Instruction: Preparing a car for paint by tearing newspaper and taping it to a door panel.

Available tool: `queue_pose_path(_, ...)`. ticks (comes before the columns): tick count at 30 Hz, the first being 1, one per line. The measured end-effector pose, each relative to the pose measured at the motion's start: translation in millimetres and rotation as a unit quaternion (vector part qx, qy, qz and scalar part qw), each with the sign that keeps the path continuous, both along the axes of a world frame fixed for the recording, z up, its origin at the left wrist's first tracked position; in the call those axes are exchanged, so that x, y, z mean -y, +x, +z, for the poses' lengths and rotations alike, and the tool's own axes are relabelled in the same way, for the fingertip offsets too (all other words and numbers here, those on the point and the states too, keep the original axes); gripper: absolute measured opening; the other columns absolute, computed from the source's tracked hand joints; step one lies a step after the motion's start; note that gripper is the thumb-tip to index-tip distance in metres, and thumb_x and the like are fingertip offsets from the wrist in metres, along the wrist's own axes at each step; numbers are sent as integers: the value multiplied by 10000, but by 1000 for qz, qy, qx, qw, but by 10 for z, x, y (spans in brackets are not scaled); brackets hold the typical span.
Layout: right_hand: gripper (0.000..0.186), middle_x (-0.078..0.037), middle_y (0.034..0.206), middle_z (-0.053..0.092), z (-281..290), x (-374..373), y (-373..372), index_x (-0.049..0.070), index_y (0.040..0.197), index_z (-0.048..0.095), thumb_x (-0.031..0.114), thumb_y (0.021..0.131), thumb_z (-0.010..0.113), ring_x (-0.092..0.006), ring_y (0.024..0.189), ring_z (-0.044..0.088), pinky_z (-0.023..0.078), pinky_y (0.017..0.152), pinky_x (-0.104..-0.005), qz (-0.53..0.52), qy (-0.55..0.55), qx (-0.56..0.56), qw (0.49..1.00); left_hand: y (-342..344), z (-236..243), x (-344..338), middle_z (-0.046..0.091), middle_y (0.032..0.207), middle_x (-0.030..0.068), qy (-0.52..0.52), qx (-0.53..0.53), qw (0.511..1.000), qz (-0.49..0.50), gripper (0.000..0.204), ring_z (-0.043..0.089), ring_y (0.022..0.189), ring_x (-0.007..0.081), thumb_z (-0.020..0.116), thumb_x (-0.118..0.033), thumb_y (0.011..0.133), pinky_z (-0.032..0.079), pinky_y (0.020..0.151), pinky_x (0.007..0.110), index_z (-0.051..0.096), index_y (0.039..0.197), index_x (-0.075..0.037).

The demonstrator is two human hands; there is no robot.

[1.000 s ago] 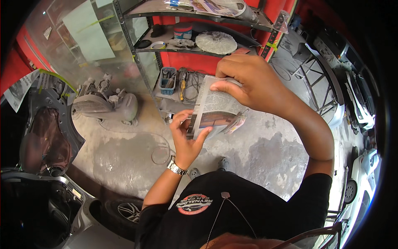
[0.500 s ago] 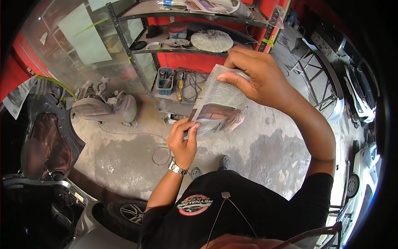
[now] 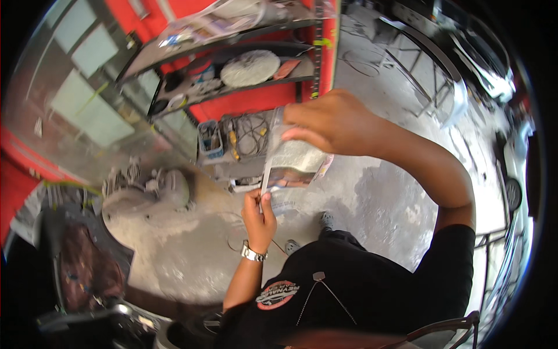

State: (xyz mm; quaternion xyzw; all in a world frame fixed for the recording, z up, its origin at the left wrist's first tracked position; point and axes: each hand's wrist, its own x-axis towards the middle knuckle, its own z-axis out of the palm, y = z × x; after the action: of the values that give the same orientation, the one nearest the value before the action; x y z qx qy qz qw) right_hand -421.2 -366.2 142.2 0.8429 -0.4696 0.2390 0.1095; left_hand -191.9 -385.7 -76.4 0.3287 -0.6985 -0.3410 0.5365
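Both hands hold a folded sheet of newspaper (image 3: 297,158) in front of me, above the floor. My left hand (image 3: 260,220), with a metal watch on the wrist, pinches its lower left corner between thumb and fingers. My right hand (image 3: 325,123) grips the upper end, thumb below and fingers over the top, hiding part of the print. The left edge runs nearly straight between the two hands. A picture shows on the lower part of the sheet.
A metal shelf (image 3: 232,36) ahead carries papers and a round fluffy pad (image 3: 250,68). Lower down are a blue basket (image 3: 210,141) and coiled cables (image 3: 247,136). A dusty machine (image 3: 148,198) stands left, a car part (image 3: 93,262) nearer me. A bumper on a stand (image 3: 456,99) is at right.
My view has swung, shifting the shelf leftward. My right hand has moved left and slightly down in the picture, and the newspaper's left edge now stands more upright. Both hands keep their hold.
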Motion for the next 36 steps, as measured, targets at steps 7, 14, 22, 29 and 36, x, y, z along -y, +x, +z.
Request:
queue_pose_path(7, 263, -96, 663, 593, -197, -360, -376, 117, 933, 544, 376, 943, 587, -327, 616, 618, 473, 544, -431, -105, -11, 8, 994, -319, 15, -130, 606, 705, 179, -152, 99, 983, 20, 196, 585, 584, 312, 531, -150, 982, 439, 550, 394, 523, 1046, 35)
queue_pose_path(14, 282, -115, 662, 596, -498, -851, -1111, 104, 902, 557, 375, 908, 634, -370, 648, 617, 462, 570, -479, -190, -16, 123, 974, -826, 257, -288, 600, 686, 138, -88, 142, 985, -47, 286, 572, 561, 265, 528, -139, 979, 436, 535, 360, 515, 1209, 30)
queue_pose_path(22, 222, -66, 809, 636, -843, -1770, -2573, 74, 989, 551, 242, 907, 670, -194, 688, 617, 464, 596, -330, -160, 85, 400, 898, -2150, 158, -694, 605, 653, 201, -162, 200, 963, -86, 142, 586, 542, 377, 539, -128, 966, 430, 501, 437, 584, 918, -2)
queue_pose_path(29, 1083, -127, 1500, 346, -2277, -2565, -3024, 48, 1543, 114, 472, 794, 773, -235, 1318, 419, 483, 943, -400, 31, 60, 792, 607, -3537, 72, -1252, 605, 702, 216, -106, 177, 968, -144, 174, 596, 617, 410, 493, -140, 987, 440, 561, 449, 567, 908, -4)
queue_pose_path(36, 256, -36, 1066, 677, -2171, -2858, -3452, -21, 1175, 609, 50, 932, 646, -108, 958, 613, 485, 843, -257, -157, -63, 765, 621, -4643, 136, -1656, 595, 666, 198, -111, 132, 946, -273, 163, 619, 593, 372, 517, -154, 987, 466, 537, 417, 580, 944, -11)
